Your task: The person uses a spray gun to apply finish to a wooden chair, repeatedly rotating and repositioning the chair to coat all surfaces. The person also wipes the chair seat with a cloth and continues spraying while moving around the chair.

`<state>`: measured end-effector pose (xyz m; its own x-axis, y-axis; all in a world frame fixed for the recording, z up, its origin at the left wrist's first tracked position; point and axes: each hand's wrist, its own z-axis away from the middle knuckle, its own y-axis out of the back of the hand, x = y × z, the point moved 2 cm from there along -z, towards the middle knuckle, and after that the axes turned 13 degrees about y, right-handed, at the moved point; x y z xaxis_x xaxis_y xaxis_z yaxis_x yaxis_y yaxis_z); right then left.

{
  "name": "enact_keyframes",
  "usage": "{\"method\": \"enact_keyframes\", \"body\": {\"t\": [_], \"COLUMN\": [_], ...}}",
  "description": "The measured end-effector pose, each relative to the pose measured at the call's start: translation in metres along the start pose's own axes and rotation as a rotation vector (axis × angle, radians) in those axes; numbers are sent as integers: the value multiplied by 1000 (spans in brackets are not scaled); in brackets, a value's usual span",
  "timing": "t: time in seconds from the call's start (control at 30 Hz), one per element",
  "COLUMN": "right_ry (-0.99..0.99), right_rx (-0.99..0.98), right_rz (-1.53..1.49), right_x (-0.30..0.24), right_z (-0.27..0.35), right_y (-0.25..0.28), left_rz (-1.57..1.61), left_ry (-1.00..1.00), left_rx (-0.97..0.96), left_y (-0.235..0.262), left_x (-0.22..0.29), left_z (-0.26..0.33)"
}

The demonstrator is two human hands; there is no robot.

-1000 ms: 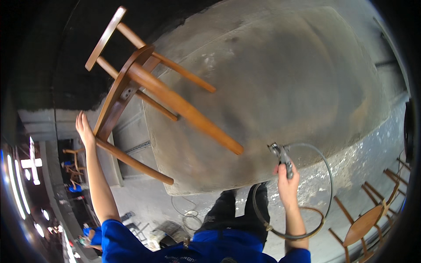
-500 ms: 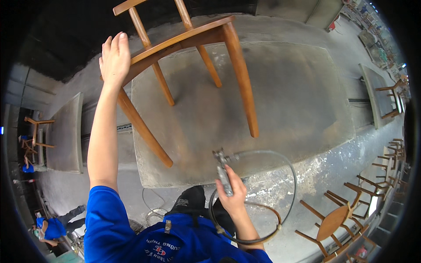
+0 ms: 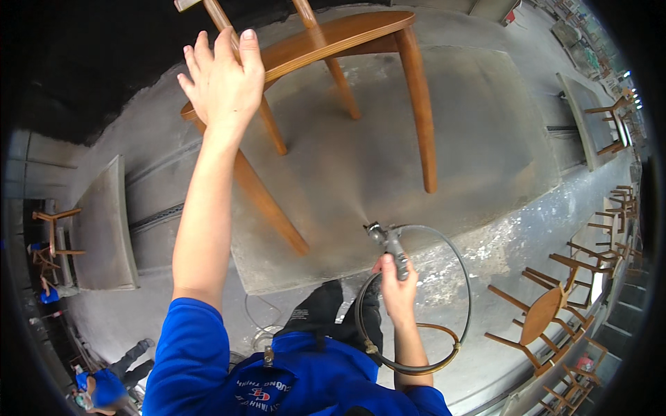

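A brown wooden chair (image 3: pixel 333 36) fills the top of the view, its legs over a grey board. My left hand (image 3: pixel 225 87) is raised against the near edge of its seat, fingers spread and not wrapped round the wood. Whether the palm presses on the seat is hidden. Lower down, my right hand (image 3: pixel 398 284) grips a metal spray gun (image 3: pixel 390 243) by its handle. A faint mist leaves the nozzle, which points up toward the chair. From the gun a grey hose (image 3: pixel 463 267) loops round beside my right forearm.
The large stained board (image 3: pixel 492 132) lies under the chair. Smaller boards stand left (image 3: pixel 104 229) and right (image 3: pixel 586 121), with chairs near them. Several wooden chairs (image 3: pixel 541 315) line the right side. Another person in blue (image 3: pixel 107 388) is at lower left.
The chair has shifted right and tilted so more of its seat top shows. My left hand has moved right with fingers spreading. The spray gun has moved right and up, and mist now shows.
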<state>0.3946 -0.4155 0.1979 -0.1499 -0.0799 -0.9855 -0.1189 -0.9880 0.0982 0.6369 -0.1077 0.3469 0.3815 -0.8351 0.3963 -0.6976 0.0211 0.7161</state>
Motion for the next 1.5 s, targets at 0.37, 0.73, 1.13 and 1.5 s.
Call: {"method": "enact_keyframes", "body": {"t": [0.37,0.73,1.13,1.5], "right_ry": [-112,-181,-301,-239], "right_rx": [-34,85,220,154], "right_rz": [-182,-48,-163,-185], "right_x": [-15,16,31,57], "right_z": [-38,105,280,324], "right_y": [-21,141,292,308], "left_rz": [21,67,303,130], "left_ry": [-5,-442,-449,677], "left_rx": [-56,-45,-204,-167], "left_y": [7,52,72,171], "left_x": [8,26,13,-228], "left_z": [21,187,336,406]}}
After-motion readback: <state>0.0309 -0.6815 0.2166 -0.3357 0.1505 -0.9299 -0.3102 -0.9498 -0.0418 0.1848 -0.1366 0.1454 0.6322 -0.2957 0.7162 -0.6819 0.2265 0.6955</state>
